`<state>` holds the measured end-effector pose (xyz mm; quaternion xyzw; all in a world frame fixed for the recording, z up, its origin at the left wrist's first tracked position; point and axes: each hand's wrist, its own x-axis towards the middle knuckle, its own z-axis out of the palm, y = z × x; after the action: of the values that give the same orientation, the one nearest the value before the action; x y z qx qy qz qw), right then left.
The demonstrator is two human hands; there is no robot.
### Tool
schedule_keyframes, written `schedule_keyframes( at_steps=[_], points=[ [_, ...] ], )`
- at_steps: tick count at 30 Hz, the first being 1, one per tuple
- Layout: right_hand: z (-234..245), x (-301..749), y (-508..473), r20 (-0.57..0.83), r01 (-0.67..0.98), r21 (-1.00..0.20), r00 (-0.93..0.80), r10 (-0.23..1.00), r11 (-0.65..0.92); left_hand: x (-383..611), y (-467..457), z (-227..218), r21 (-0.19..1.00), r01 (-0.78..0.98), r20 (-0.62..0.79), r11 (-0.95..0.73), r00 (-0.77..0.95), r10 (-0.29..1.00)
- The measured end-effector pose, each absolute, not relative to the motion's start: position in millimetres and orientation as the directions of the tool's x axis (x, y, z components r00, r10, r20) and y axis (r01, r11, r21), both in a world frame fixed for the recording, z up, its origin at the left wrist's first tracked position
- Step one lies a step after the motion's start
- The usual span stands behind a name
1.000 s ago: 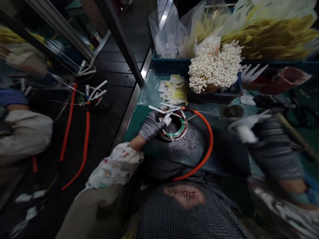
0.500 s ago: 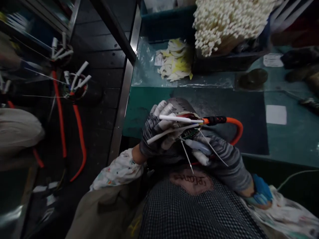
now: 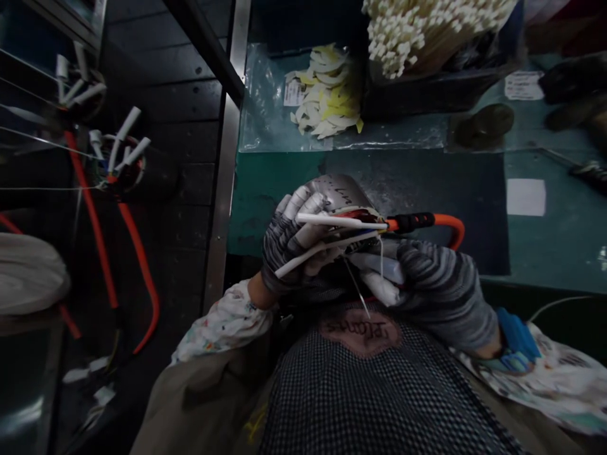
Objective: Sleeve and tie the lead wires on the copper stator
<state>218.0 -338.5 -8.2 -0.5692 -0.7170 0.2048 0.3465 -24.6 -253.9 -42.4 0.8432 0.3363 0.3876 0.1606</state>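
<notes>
Head view: dark bin (image 3: 427, 95) at the far edge of the worktop (image 3: 545, 246), packed with white sleeves (image 3: 417, 31) standing on end. Left of the bin, a clear bag (image 3: 270, 120) flat on the worktop with pale yellow-white paper pieces (image 3: 325, 91) in it. Dark mat (image 3: 450, 189) on the worktop, just in front of the bin.

Stator (image 3: 339, 193) is off the mat, held up over its near edge, close to the person's chest. Left hand (image 3: 294, 243), grey glove, is wrapped round the stator's left side, fingers curled over two white leads (image 3: 341, 221) that run right. Right hand (image 3: 427, 284), striped glove, is clamped under the stator from the right; whether it pinches the thin wire (image 3: 358, 287) hanging there, can't tell. Both hands closed on the same part, touching it on opposite sides. Orange cable (image 3: 446, 224) leaves the stator's right side through a black boot and loops back behind the right hand.

Versus 0.5 s ago: same grip on both sides, stator sits slightly further left and nearer the body. The long thin wire that stuck out over the right hand now hangs short and straight down.
</notes>
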Motion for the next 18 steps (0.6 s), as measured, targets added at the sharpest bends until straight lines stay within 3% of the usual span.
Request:
schedule_keyframes(
  at_steps=[4,9,15,18],
  points=[
    [-6,229,-339,0.296,0.664,-0.694,-0.087,0.951,0.277,-20,-251,-40,0.503,0.441,0.556,-0.744,0.494,0.668],
    [0,252,-332,0.235,0.709,-0.675,-0.054,0.971,0.203,11,-236,-12,0.403,0.511,0.462,-0.759,0.603,0.651],
    [6,261,-322,0.314,0.823,-0.496,-0.126,0.941,0.276,48,-213,19,0.296,0.538,0.38,-0.789,0.692,0.614],
    [7,264,-319,0.367,0.83,-0.477,-0.11,0.924,0.288,58,-204,23,0.198,0.528,0.392,-0.826,0.73,0.561]
  ],
)
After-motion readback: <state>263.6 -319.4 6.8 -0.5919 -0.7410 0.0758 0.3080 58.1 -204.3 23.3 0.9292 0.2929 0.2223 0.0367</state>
